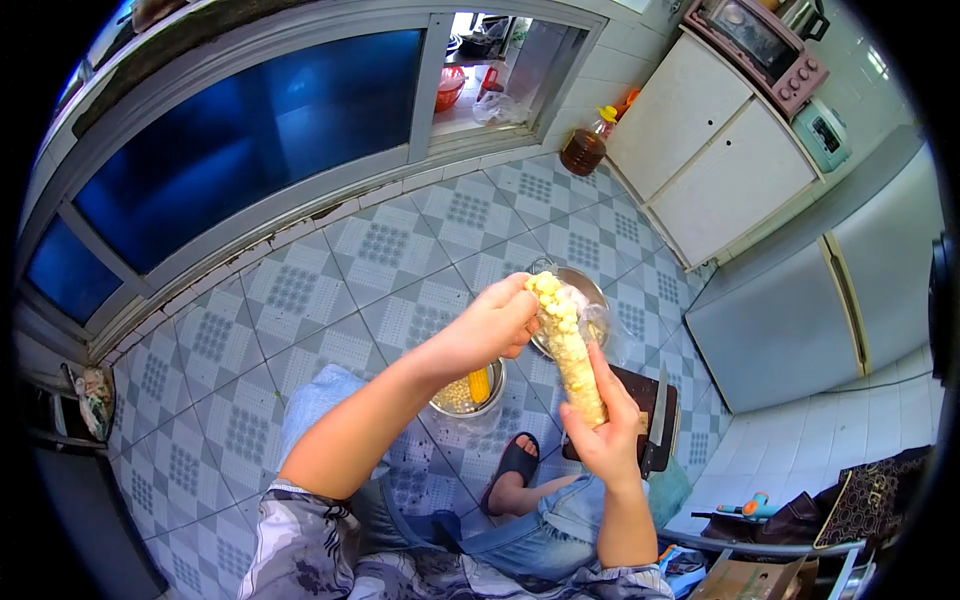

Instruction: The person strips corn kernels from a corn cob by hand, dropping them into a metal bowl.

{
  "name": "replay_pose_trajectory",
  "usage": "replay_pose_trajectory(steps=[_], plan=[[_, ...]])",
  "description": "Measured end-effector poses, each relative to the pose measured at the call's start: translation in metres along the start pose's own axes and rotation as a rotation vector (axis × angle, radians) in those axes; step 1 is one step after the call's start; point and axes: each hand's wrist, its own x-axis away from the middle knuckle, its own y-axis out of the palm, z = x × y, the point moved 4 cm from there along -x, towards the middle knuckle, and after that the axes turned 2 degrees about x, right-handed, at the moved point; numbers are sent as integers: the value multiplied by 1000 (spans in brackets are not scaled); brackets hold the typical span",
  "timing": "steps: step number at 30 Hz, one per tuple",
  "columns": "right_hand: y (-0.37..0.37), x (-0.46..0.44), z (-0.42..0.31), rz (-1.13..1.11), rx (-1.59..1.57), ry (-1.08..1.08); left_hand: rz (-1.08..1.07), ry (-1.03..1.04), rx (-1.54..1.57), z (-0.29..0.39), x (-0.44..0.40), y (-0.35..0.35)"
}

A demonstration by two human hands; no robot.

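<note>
A long, pale yellow, knobbly piece [568, 350], which looks like cauliflower or a stripped cob, is held up in front of me. My right hand [608, 418] is wrapped round its lower end. The closed fingers of my left hand [500, 318] are at its upper end. Behind the piece is a metal bowl [592, 287] with a clear plastic bag [612, 330]. Beneath my left forearm, a second metal bowl [500, 398] holds yellow kernels [455, 397] and a corn cob [479, 385].
A knife [659, 408] lies on a dark board [630, 385] right of my right hand. My sandalled foot [515, 465] rests on the tiled floor [310, 330]. A fridge [770, 320], a white cabinet [690, 140] and an oil bottle [588, 145] stand beyond.
</note>
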Motion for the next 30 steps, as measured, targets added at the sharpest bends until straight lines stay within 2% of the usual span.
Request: replay_pose_trajectory(steps=[1, 3, 6, 8, 11, 13, 22, 26, 30], plan=[[0, 0, -6, 16, 110, -74, 49, 7, -39, -1, 0, -1], [2, 0, -8, 9, 122, -54, 98, 14, -77, -7, -4, 0], [4, 0, -9, 4, 111, -49, 234, 141, -306, -8, -8, -3], [3, -1, -11, 9, 88, -62, 130, -1, -39, -9, -5, -3], [1, -2, -9, 26, 96, -26, 49, -98, 117, -7, -6, -11], [1, 0, -2, 78, 227, -142, 52, -88, 119, -3, -4, -7], [2, 3, -4, 105, 458, -173, 37, -36, -60, -10, -4, -4], [6, 4, -5, 98, 489, -218, 126, 10, -162, -13, -4, -7], [7, 3, -3, 79, 390, -150, 154, 10, -200, -3, -3, 1]])
